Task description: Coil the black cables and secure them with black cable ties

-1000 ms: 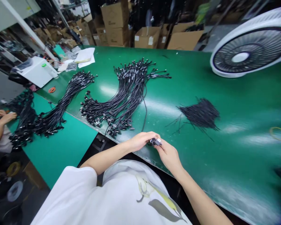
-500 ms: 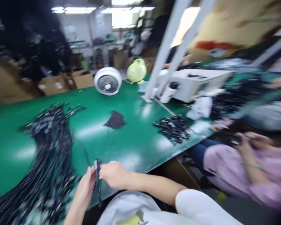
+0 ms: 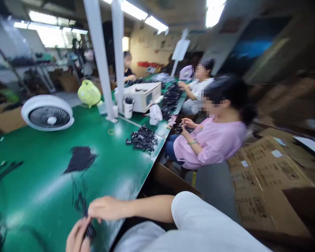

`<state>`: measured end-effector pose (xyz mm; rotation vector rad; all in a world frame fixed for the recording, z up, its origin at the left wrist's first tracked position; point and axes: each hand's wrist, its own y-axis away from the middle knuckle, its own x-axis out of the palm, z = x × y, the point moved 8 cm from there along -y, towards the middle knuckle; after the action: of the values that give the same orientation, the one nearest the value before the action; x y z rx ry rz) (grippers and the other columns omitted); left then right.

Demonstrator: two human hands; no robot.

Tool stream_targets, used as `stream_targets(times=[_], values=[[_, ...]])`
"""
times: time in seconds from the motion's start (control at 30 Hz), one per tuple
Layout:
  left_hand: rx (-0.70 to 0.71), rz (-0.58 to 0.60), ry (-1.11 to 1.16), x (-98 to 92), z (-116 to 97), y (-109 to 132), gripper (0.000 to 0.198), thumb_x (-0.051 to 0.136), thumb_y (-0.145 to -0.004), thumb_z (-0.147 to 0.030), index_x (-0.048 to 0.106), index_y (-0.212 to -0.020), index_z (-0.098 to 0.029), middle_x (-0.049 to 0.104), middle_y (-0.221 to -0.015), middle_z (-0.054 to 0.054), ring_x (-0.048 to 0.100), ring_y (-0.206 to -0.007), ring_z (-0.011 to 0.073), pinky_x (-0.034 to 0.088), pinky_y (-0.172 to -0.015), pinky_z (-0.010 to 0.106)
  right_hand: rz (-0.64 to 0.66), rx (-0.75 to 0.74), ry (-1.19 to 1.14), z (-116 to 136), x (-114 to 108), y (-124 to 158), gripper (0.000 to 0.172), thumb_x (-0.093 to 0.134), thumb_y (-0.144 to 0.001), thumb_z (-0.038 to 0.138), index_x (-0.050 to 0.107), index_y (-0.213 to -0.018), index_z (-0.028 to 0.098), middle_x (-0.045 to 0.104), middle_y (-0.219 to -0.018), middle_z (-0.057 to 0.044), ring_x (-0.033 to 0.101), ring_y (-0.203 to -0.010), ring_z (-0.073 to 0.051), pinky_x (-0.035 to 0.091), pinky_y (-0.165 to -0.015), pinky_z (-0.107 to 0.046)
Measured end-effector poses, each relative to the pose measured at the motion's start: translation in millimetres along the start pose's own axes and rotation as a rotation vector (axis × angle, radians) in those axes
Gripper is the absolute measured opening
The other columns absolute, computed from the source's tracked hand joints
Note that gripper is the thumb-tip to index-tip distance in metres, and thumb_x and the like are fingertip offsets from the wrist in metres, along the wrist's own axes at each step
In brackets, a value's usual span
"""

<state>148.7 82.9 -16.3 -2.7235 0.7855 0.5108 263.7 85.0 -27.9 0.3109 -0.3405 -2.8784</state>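
Low in the view, my left hand [image 3: 79,233] is closed around a bundled black cable [image 3: 90,231] above the green table [image 3: 112,175]. My right hand [image 3: 105,207] pinches the same bundle from the right, its fingertips touching those of my left hand. Loops of the cable stick up beyond my fingers. Farther forward lies a flat patch of thin black strips [image 3: 81,159]. A pile of coiled black cables [image 3: 143,138] rests near the table's right edge.
A white fan [image 3: 48,113], a green fan [image 3: 89,93], white posts [image 3: 102,63] and a white box-shaped device [image 3: 141,96] stand on the table. To the right sits a person in a pink shirt [image 3: 212,141], beside flattened cardboard [image 3: 267,178]. Two other people sit farther back.
The view has swung right, so the large cable heap at left has mostly left it. Both hands are still together on the bundle, with my left hand now wrapped lower around it.
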Motion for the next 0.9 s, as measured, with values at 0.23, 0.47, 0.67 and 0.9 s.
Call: stream_targets(times=[0.23,0.47,0.67,0.9], values=[[-0.105,-0.149,0.272,23.3,-8.1,9.3,0.088,0.052,-0.091,-0.045,-0.007,-0.155,-0.031,0.007,-0.166,0.012,0.012,-0.152,0.0235,0.017,-0.122,0.045,-0.115,-0.187,0.201,14.9,15.5,12.1,0.044,0.044,-0.095,0.035,0.038,-0.133,0.012,0.057,-0.125,-0.017,0.058,-0.109,-0.023,0.047,-0.092,-0.039],[-0.171,-0.179,0.397,13.2,-6.8,3.9,0.085,0.056,-0.091,-0.047,-0.001,-0.153,-0.039,0.002,-0.166,0.013,0.032,-0.146,0.0272,0.033,-0.115,0.044,0.028,-0.073,-0.039,-20.7,14.0,4.3,0.039,0.024,-0.102,0.034,0.052,-0.122,0.016,0.056,-0.067,0.003,0.05,-0.046,-0.008,0.045,-0.051,-0.022],[-0.376,-0.149,0.506,8.5,20.4,-5.9,0.083,0.071,-0.079,-0.049,0.032,-0.148,-0.028,0.028,-0.16,0.016,0.05,-0.133,0.0283,0.041,-0.111,0.04,-0.018,-0.309,0.423,-1.1,-4.9,15.6,0.036,0.035,-0.101,0.035,0.058,-0.12,0.015,0.067,-0.11,-0.011,0.065,-0.094,-0.018,0.051,-0.086,-0.034],[-0.76,-0.009,0.781,21.7,34.4,1.9,0.052,0.059,-0.084,-0.057,0.067,-0.108,-0.012,0.072,-0.114,0.016,0.071,-0.097,0.0251,0.057,-0.08,0.033,-0.001,-0.537,0.845,5.6,-16.5,25.9,0.056,0.05,-0.094,0.05,0.049,-0.135,0.012,0.058,-0.132,-0.016,0.05,-0.124,-0.023,0.038,-0.107,-0.042]])
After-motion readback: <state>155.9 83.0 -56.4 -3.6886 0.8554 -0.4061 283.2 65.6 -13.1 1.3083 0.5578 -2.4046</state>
